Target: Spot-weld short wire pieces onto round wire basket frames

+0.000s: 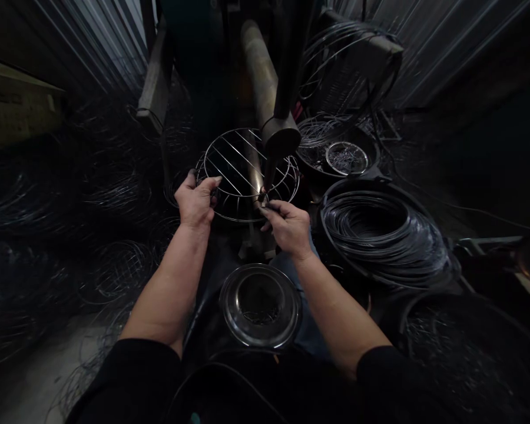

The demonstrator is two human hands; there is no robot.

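Note:
A round wire basket frame [242, 171] with a grid of straight wires on top rests on a horizontal metal arm [258, 76] of a welding machine. My left hand [196, 200] grips the frame's left rim, fingers closed around the wire. My right hand [287, 224] pinches a small wire piece against the frame's near rim, right under the machine's upper electrode tip [267, 176]. What exactly the right fingers pinch is too small to make out.
A shiny metal bowl [260, 303] sits on my lap, holding small wire bits. A tub of coiled wire rings [380, 229] stands at right; another tub with a small bowl [347, 156] lies behind it. Finished wire frames [119, 271] pile up on the left.

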